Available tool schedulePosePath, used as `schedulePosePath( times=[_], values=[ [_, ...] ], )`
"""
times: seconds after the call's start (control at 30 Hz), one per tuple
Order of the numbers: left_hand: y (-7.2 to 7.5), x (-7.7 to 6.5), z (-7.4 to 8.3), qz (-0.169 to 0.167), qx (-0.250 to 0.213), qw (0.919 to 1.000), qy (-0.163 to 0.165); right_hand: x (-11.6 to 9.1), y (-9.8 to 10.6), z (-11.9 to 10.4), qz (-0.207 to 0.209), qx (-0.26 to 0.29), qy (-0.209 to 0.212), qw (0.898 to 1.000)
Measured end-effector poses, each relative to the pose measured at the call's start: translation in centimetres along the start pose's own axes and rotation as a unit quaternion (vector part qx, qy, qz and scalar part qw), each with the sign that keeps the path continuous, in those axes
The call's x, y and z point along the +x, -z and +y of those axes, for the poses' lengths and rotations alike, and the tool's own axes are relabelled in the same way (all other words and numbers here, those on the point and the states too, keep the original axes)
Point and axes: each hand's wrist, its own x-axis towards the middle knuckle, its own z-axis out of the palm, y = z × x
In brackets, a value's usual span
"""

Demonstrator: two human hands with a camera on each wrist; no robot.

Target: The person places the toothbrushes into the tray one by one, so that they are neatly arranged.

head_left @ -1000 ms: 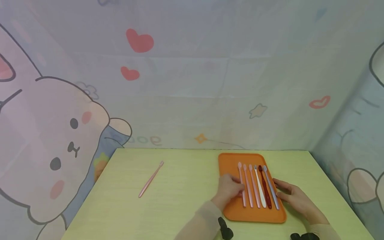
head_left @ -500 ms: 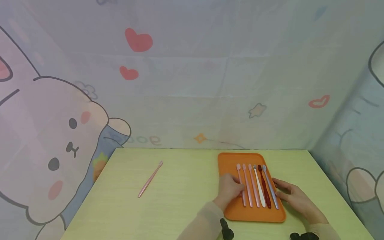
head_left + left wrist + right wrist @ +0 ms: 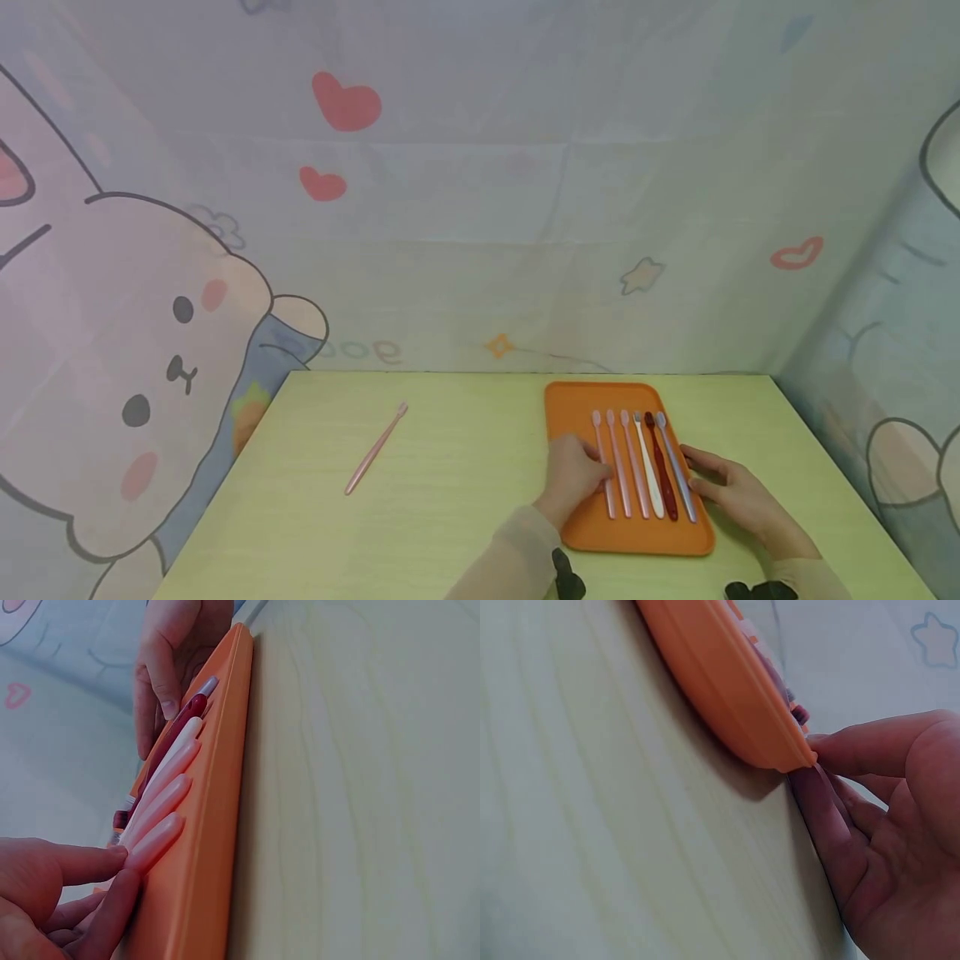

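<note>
On the orange tray (image 3: pixel 600 533) at the right of the table lies a row of toothbrushes, side by side. My left hand (image 3: pixel 573 477) pinches the leftmost pink toothbrush (image 3: pixel 597 425) between thumb and index finger; the hand hides part of its handle. To its right are two more pink toothbrushes (image 3: pixel 628 442), a white toothbrush (image 3: pixel 649 475), a dark red toothbrush (image 3: pixel 662 467) and a bluish-purple toothbrush (image 3: pixel 678 475). With the thumb on top and fingers underneath, my right hand (image 3: pixel 742 496) grips the tray's right rim, as the right wrist view shows.
A single pink toothbrush (image 3: pixel 375 450) lies slanted on the left part of the pale yellow table (image 3: pixel 450 483). Behind the table hangs a printed cloth backdrop (image 3: pixel 480 183), which also runs along both sides.
The leftmost pink toothbrush has shifted slightly toward me, its head now about level with the neighbouring pink ones. My right hand has stayed on the tray rim.
</note>
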Motion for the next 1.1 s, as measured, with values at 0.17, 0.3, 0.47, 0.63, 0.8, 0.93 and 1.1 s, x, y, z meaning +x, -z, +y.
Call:
schedulePosePath(
  times=[0.17, 0.3, 0.47, 0.63, 0.8, 0.93, 1.1],
  values=[
    [0.1, -0.1, 0.0, 0.000, 0.001, 1.0000, 0.002, -0.1, -0.1, -0.3, -0.001, -0.003, 0.004, 1.000],
    [0.2, -0.1, 0.0, 0.001, -0.003, 1.0000, 0.003, -0.2, 0.0, -0.4, -0.001, -0.012, 0.007, 1.000],
    [0.4, -0.2, 0.3, 0.003, -0.009, 1.0000, 0.001, -0.1, 0.0, -0.4, 0.002, -0.031, 0.000, 1.000],
    [0.6, -0.5, 0.4, 0.001, -0.031, 0.9995, 0.008, 0.0, 0.0, 0.1, 0.004, -0.042, 0.001, 0.999],
    [1.2, -0.5, 0.4, 0.000, -0.033, 0.9995, 0.000, 0.0, 0.0, 0.3, 0.004, -0.043, 0.003, 0.999],
    [1.9, -0.6, 0.5, -0.011, -0.058, 0.9982, -0.009, 0.0, 0.1, 0.1, 0.005, -0.047, 0.002, 0.999],
    [3.4, -0.8, 0.5, -0.029, -0.098, 0.9945, -0.019, 0.0, 0.1, -0.1, 0.005, -0.051, 0.004, 0.999]
  ],
)
